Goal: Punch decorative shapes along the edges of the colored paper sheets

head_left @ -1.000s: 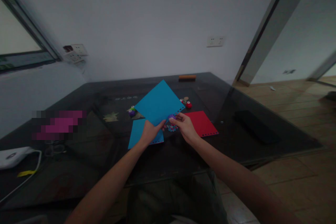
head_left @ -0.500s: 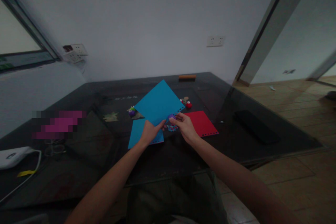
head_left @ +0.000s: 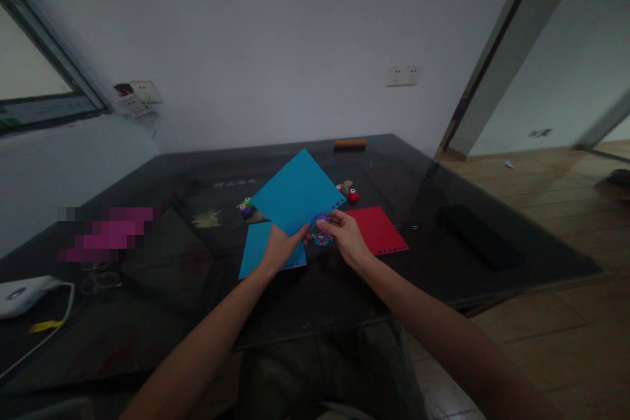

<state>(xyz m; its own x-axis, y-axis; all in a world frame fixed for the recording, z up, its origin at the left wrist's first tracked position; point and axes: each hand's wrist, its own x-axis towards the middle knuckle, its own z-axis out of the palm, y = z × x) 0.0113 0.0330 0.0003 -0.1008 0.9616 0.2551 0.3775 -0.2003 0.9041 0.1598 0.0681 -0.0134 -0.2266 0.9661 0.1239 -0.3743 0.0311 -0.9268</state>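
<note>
A blue sheet of paper (head_left: 300, 185) is held up at a slant above the table, with a few punched holes along its lower right edge. My left hand (head_left: 281, 248) is closed on its lower corner. Shut around a small purple paper punch (head_left: 321, 218), my right hand (head_left: 346, 233) holds it at that same edge. Just below lies a pile of small coloured paper bits (head_left: 323, 239). Another blue sheet (head_left: 256, 246) is on the table, partly covered by my left hand. To the right rests a red sheet (head_left: 381, 230) with holes along its near edge.
Small red punches (head_left: 353, 195) stand behind the raised sheet, and a purple one (head_left: 245, 211) sits left of it. A long black case (head_left: 480, 236) lies at the right. At far left are a white device (head_left: 27, 295) with a cable and glasses (head_left: 101, 279).
The view has shifted very slightly. Both hands, the raised blue sheet and the purple punch keep nearly the same positions.
</note>
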